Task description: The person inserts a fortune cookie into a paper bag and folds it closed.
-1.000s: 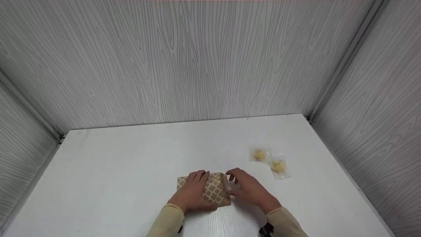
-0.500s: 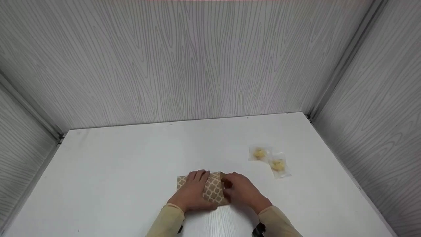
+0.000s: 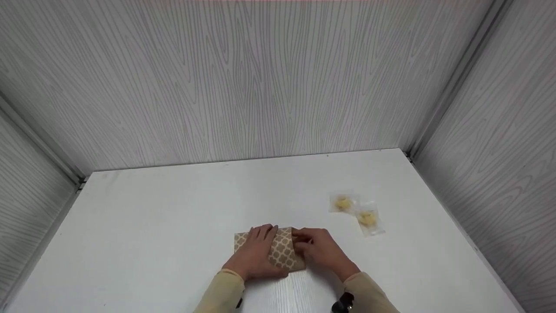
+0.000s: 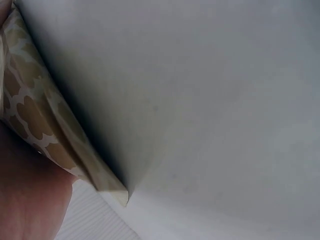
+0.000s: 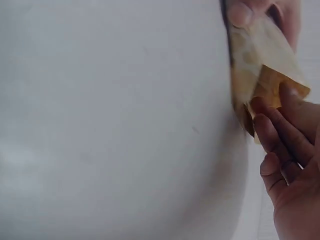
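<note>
A flat brown paper bag (image 3: 283, 248) with a pale quatrefoil print lies on the white table. My left hand (image 3: 254, 256) grips its body, fingers over the far edge and thumb along the near one. In the left wrist view the bag's edge (image 4: 37, 107) rises beside part of that hand. At the bag's right end my right hand (image 3: 323, 250) reaches into the mouth with loosely extended fingers. The right wrist view shows the mouth (image 5: 270, 87) spread around the fingers (image 5: 295, 107); their tips are hidden inside.
Two small clear packets with yellow contents, a farther packet (image 3: 343, 203) and a nearer packet (image 3: 368, 218), lie beyond my right hand. A grey wood-grain panel (image 3: 243, 87) stands at the table's back, with side panels left and right.
My right hand has moved left, its fingers passing from beside the bag's mouth to inside it. The left hand and the bag have stayed put.
</note>
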The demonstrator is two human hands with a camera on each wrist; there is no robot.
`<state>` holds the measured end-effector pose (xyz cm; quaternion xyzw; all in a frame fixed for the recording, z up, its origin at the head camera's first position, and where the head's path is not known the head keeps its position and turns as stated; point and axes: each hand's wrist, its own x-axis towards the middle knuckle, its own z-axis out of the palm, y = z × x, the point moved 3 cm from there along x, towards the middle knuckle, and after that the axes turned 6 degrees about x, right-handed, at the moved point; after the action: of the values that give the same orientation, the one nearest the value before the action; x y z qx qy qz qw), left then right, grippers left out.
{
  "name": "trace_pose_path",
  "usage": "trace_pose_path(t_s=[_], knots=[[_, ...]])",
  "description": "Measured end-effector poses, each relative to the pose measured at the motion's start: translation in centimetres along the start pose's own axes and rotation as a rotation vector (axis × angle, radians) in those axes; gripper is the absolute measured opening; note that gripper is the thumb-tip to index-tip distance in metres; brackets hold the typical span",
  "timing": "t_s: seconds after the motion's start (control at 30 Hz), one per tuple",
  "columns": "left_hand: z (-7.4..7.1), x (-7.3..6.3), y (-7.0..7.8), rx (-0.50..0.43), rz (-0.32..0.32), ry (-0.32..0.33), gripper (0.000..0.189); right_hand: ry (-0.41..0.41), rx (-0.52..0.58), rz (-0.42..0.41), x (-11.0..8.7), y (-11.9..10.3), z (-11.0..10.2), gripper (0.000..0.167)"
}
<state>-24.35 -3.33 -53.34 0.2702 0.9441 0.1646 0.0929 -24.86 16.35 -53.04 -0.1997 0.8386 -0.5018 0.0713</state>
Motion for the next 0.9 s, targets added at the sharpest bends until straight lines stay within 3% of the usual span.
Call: trace_pose_path(t_s=[0.1, 0.3, 0.67, 0.9], knots=[[-0.1, -0.1, 0.0, -0.006, 0.001, -0.001, 0.117, -0.009, 0.06, 0.024, -0.4, -0.3, -0.5, 0.026], [0.0, -0.1, 0.0, -0.011, 0.008, 0.015, 0.117, -0.125, 0.227, 0.118, -0.6, -0.7, -0.1, 0.027], [0.1, -0.1, -0.1, 0.013, 0.021, 0.02, 0.117, -0.163, 0.554, 0.303, -0.2, -0.6, 0.9, 0.029], [-0.1, -0.2, 0.1, 0.03, 0.025, 0.033, 0.117, -0.191, 0.743, 0.359, 0.3, -0.2, 2.0, 0.023]])
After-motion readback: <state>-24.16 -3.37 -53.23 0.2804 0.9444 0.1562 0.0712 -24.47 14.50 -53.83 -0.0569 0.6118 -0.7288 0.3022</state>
